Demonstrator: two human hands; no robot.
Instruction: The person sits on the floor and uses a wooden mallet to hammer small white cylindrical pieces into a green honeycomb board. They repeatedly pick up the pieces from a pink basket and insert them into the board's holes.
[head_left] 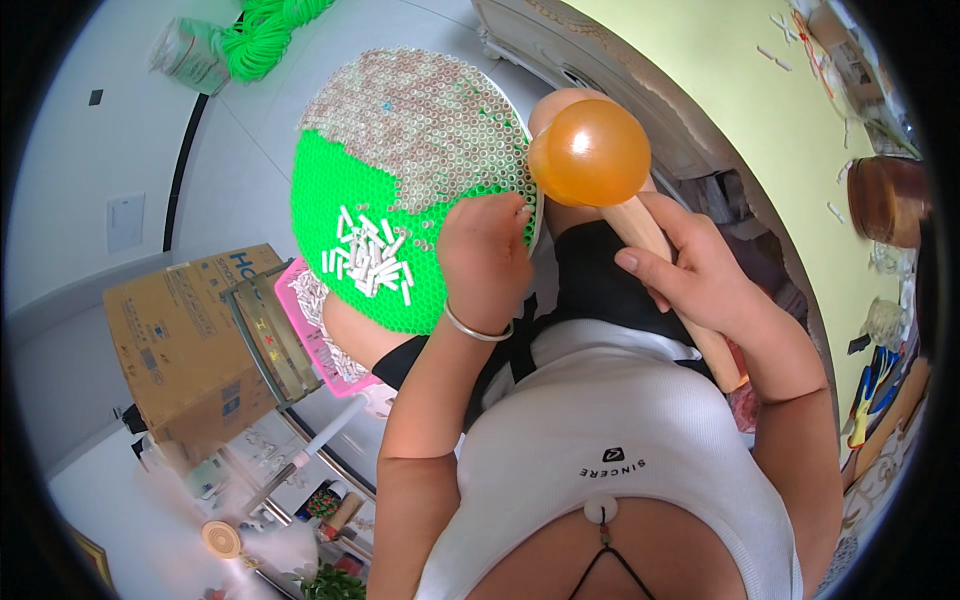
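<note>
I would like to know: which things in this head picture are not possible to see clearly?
In the head view:
- Left hand: what its curled fingers may hold; the hand itself hides it.
- Right hand: some fingertips, hidden behind the mallet.
- Pink basket: one side, covered by the green board and the leg.
- Green rope: cut off by the top edge.
- Fan: its blades are blurred.

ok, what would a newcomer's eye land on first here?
Probably the shiny amber-headed mallet, right of the upper centre, its wooden handle in the right hand. Next, the bright green board to its left: pale tubes pack its far part, loose white pieces lie nearer, and the left hand is at its right side.
</note>
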